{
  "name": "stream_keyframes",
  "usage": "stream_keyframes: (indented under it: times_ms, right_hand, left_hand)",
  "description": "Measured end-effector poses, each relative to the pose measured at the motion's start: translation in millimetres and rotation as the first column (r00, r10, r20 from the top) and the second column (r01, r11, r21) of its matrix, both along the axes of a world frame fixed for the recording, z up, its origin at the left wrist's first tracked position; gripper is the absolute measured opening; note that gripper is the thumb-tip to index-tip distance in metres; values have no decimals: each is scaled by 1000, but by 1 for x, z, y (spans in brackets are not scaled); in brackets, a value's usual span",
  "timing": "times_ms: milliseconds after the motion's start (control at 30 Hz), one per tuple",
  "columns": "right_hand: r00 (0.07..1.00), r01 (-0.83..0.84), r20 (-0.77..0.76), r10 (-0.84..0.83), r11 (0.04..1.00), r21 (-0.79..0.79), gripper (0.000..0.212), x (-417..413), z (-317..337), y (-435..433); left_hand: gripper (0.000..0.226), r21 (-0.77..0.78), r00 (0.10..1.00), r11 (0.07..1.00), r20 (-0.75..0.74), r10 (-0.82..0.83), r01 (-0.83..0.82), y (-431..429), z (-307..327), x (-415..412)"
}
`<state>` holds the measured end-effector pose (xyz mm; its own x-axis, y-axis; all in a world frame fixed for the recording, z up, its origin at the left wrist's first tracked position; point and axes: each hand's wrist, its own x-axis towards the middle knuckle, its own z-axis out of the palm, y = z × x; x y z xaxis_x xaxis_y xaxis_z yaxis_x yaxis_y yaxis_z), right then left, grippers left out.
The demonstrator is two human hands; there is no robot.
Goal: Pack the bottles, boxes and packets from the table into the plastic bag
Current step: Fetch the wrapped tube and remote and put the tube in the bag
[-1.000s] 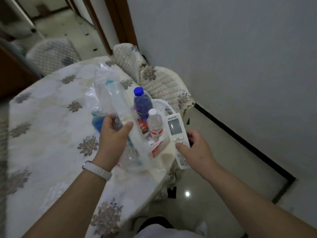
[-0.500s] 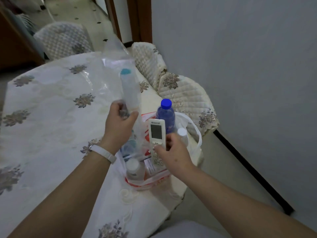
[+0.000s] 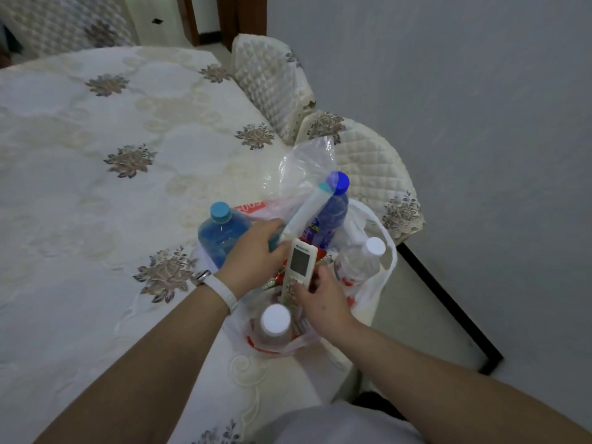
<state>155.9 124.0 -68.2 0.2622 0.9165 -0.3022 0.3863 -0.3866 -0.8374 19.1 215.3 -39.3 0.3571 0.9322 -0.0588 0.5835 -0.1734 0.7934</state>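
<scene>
A white and red plastic bag [image 3: 386,277] stands open at the table's near right edge. Inside it stand a light blue bottle [image 3: 221,233], a dark blue bottle [image 3: 333,213] and two clear bottles with white caps [image 3: 362,261] [image 3: 274,328]. My left hand [image 3: 256,254] grips a clear packet holding a white tube with a teal tip [image 3: 307,208], low over the bag's mouth. My right hand [image 3: 320,296] holds a white remote control [image 3: 299,264] upright inside the bag. Red packets below the remote are mostly hidden.
The round table [image 3: 96,187] wears a cream cloth with brown flower motifs. Two quilted chair backs [image 3: 272,81] [image 3: 368,155] stand right behind the bag. A grey wall runs along the right, with tiled floor [image 3: 416,309] below the table's edge.
My left hand has lowered the packet with the tube from above the table down onto the bag. My right hand has brought the remote from beside the bag into it.
</scene>
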Motion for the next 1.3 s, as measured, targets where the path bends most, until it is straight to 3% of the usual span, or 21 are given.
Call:
stream_keyframes:
  times_ms: [200, 433, 533, 667, 833, 933, 1000, 1100, 1167, 1300]
  right_hand:
    - [994, -18, 105, 26, 997, -75, 36, 11, -8, -2]
    - [971, -57, 214, 110, 969, -240, 32, 24, -7, 0]
    - [950, -112, 253, 182, 956, -270, 27, 29, 0, 0]
    - [905, -208, 309, 294, 937, -282, 24, 45, 13, -12]
    - [851, -206, 456, 260, 964, -166, 15, 85, 25, -30]
    - [844, -179, 507, 177, 983, -47, 21, 113, 21, -31]
    - [839, -110, 535, 101, 994, -14, 12, 127, 16, -29]
    - [842, -19, 539, 30, 999, -27, 43, 143, 8, -21]
    - [894, 21, 449, 5, 998, -54, 55, 145, 8, -12]
    - [997, 55, 56, -45, 982, -183, 54, 144, 2, -1]
  left_hand:
    - [19, 20, 988, 992, -97, -123, 126, -3, -14, -8]
    - [56, -1, 937, 977, -283, -207, 215, -8, -22, -10]
    - [57, 43, 967, 988, -216, -133, 146, -15, -14, -14]
    - [41, 121, 995, 992, -101, -20, 33, -31, -7, -34]
    - [24, 224, 955, 933, -24, 295, -282, -64, -18, -64]
    - [29, 104, 849, 847, -35, 527, -521, -89, -30, -71]
    - [38, -36, 783, 783, -75, 618, -621, -101, -40, -69]
    - [48, -223, 736, 707, -86, 671, -671, -115, -48, -61]
    - [46, -287, 722, 675, -101, 684, -680, -119, -52, -54]
    - [48, -538, 599, 519, 32, 800, -665, -118, -54, -38]
